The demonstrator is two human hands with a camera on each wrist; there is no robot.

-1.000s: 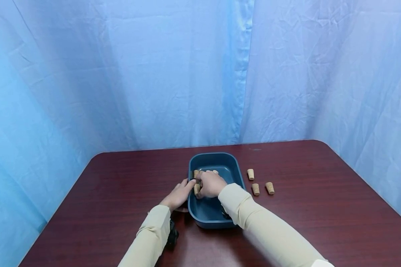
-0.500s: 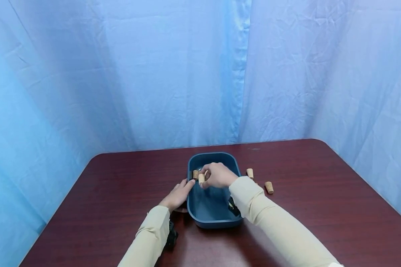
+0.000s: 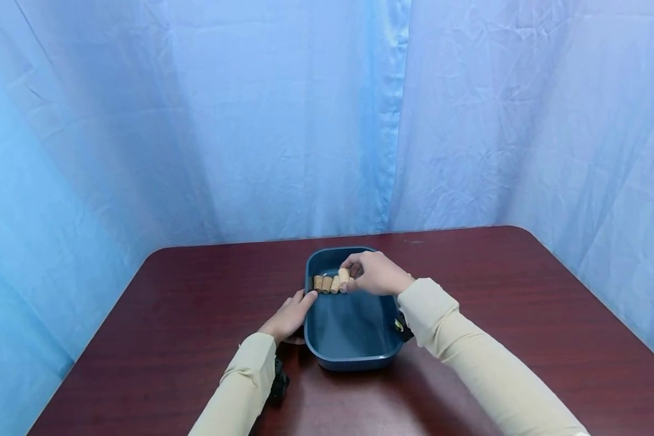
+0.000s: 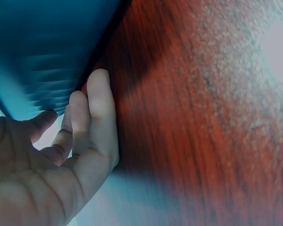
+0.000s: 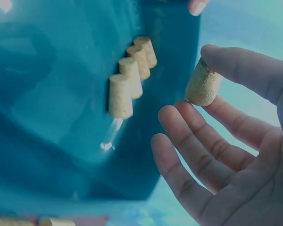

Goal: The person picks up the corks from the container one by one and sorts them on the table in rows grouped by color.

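A blue rectangular tub [image 3: 354, 363] sits on the table. My right hand [image 3: 378, 274] is over its right half, pinching a tapered cork stopper [image 5: 203, 84] between thumb and fingers, above the tub floor. Inside, several cork stoppers [image 3: 327, 284] stand side by side in a row running from the left wall; the right wrist view shows this row of corks [image 5: 129, 77] too. My left hand [image 3: 290, 316] lies along the tub's left side with its thumb at the rim. In the left wrist view, its extended fingers [image 4: 101, 99] lie against the outer wall.
Loose cork stoppers [image 5: 56, 222] lie outside the tub, cut off at the lower edge of the right wrist view; in the head view my right arm covers that spot. The dark red table [image 3: 196, 290] reaches back to a pale blue curtain [image 3: 283, 121].
My right hand has moved from the tub's left wall up and to the right, carrying a cork stopper, uncovering the row of corks. My left hand has stayed put.
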